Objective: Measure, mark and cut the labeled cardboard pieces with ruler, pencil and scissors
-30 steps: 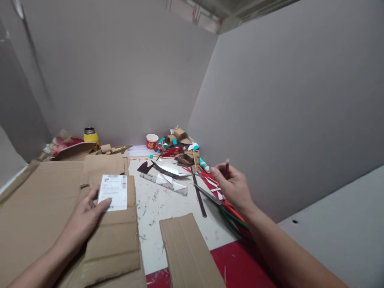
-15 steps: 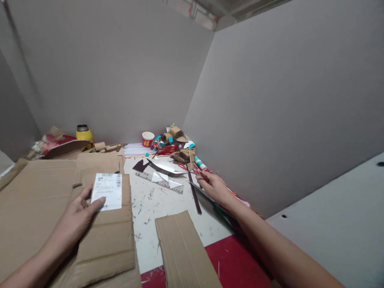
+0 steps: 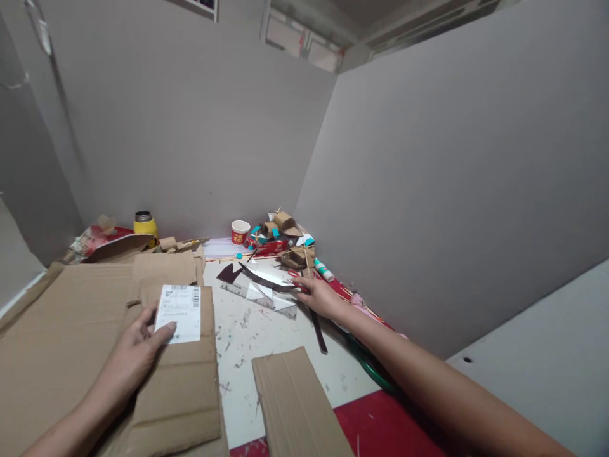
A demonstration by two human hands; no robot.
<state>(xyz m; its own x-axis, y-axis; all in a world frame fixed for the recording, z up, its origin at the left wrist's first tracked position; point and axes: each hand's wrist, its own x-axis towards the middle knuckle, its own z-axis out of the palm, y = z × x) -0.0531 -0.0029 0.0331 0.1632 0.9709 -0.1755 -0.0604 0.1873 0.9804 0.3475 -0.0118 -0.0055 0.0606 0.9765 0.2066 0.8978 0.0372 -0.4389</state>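
Left hand [image 3: 136, 352] flat on cardboard sheet [image 3: 71, 343] at bench left edge, fingers released, thumb on white label [image 3: 179, 304]. Right hand [image 3: 318, 296] at bench right edge, touching clear ruler [image 3: 259, 292]; grip indeterminate.

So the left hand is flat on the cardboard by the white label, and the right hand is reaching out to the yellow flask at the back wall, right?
Not quite. The head view shows the right hand reaching to the clear ruler and scraps in the middle of the table; the yellow flask stands far off on the left. The left hand does rest on the cardboard by the white label.
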